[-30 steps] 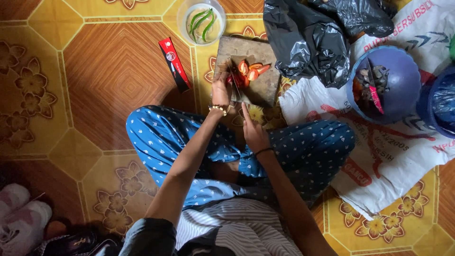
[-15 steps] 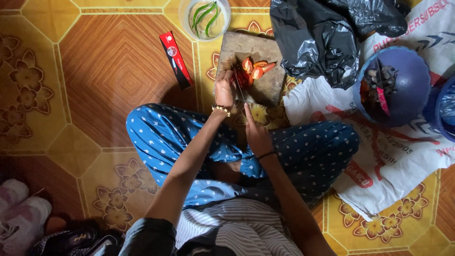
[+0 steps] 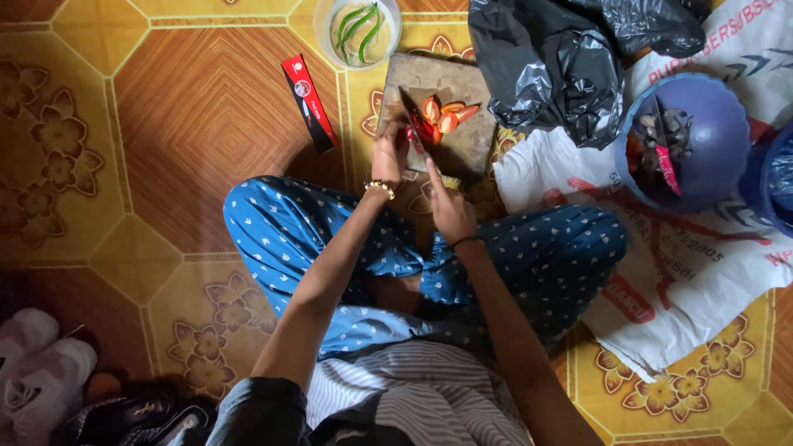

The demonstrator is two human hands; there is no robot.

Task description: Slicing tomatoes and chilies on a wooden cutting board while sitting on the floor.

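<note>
Black bag (image 3: 553, 66) beside cutting board (image 3: 471, 140)

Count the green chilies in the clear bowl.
3 green chilies, all lying together in the clear bowl above the cutting board; more may be hidden under them.

Black bag (image 3: 553, 66) crowds the board's (image 3: 471, 140) right; left floor open

A single head-worn view is given, aimed straight down from above a seated person. The lap is seen at six o'clock, the cutting board (image 3: 450, 107) towards twelve, at arm's length. No second view is provided.
</note>
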